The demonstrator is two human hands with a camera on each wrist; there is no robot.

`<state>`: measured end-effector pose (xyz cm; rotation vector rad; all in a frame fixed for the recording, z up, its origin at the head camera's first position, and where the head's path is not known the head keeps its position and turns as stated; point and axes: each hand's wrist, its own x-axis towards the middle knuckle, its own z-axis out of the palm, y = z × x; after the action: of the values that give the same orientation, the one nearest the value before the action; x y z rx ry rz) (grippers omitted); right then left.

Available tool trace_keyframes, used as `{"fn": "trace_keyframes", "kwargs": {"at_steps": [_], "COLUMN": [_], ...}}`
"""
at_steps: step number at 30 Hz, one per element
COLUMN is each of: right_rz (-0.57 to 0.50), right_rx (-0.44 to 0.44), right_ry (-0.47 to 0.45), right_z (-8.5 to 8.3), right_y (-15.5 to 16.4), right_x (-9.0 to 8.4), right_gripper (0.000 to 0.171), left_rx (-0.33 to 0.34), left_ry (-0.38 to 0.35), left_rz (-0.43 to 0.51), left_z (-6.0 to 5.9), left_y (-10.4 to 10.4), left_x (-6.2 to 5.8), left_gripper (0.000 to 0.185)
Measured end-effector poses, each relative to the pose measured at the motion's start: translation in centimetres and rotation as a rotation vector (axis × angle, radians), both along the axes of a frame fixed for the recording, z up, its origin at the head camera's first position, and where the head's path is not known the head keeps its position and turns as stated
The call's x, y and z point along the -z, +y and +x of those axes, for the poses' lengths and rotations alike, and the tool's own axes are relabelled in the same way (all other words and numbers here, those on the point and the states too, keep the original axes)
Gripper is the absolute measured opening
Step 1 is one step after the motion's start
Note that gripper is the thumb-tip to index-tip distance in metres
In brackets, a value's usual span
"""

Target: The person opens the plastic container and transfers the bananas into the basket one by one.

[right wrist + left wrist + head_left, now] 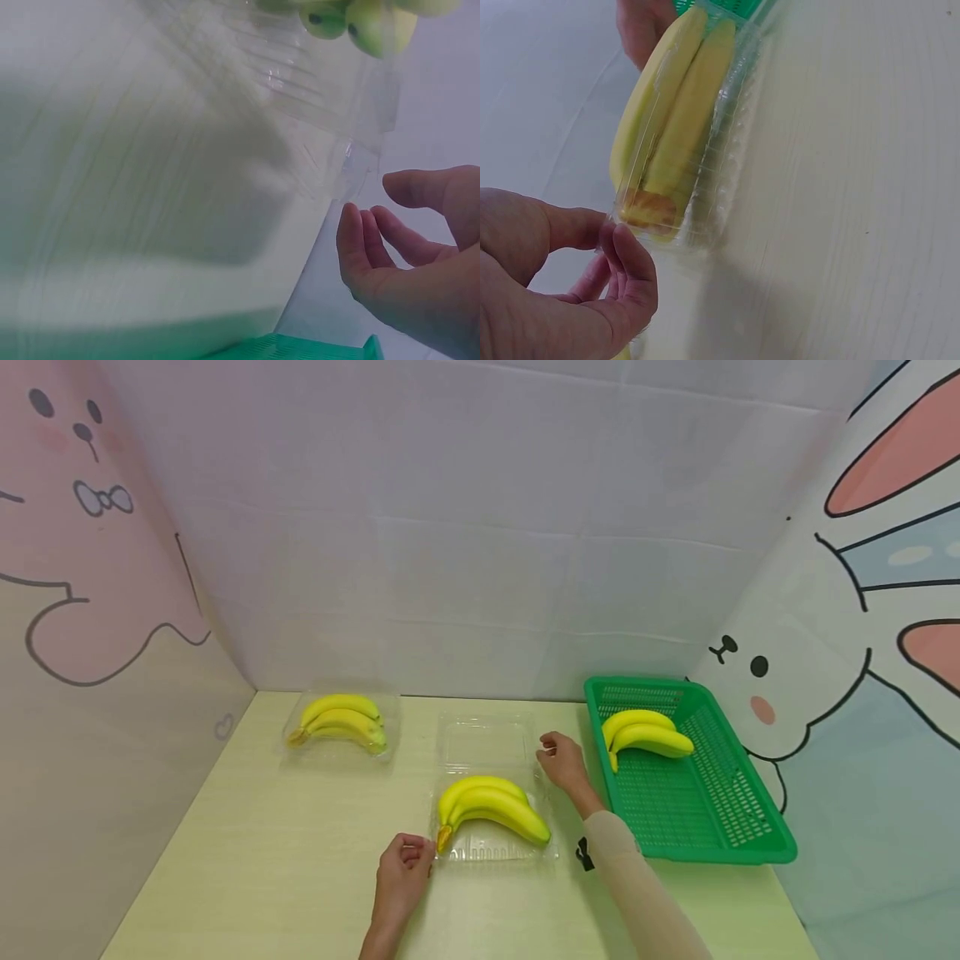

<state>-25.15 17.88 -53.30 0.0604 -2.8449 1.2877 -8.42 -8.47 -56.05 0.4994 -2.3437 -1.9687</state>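
Note:
A clear plastic clamshell container [517, 853] lies unfolded on the table, its lid [486, 739] laid back toward the wall. A bunch of yellow bananas [491, 806] sits in the near half, stem end at the left. My left hand [403, 870] pinches the container's rim at the stem-end corner; the left wrist view shows thumb and fingertips [634, 251] meeting on it. Beside the lid's right edge is my right hand [562, 764], fingers loosely bent. In the right wrist view its thumb and fingertips [349, 225] are apart with nothing between them, close to the clear plastic.
At the right stands a green basket [693, 806] with another bunch of bananas [648, 739] in it. A second clear container [393, 727] holding bananas [341, 720] sits at the back left. A small black object [584, 854] shows by the right sleeve. White walls border the table.

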Motion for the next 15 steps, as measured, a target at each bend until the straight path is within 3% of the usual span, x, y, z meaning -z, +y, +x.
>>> {"fn": "trace_keyframes", "kwargs": {"at_steps": [15], "right_rz": [0.045], "right_rx": [-0.130], "right_ry": [0.103], "right_z": [1.4], "right_y": [-0.8], "right_x": [-1.2], "right_gripper": [0.029], "left_rx": [0.004], "left_ry": [-0.002], "left_rz": [0.019], "left_z": [0.0], "left_y": [0.0], "left_x": [0.1], "left_gripper": [0.013]}}
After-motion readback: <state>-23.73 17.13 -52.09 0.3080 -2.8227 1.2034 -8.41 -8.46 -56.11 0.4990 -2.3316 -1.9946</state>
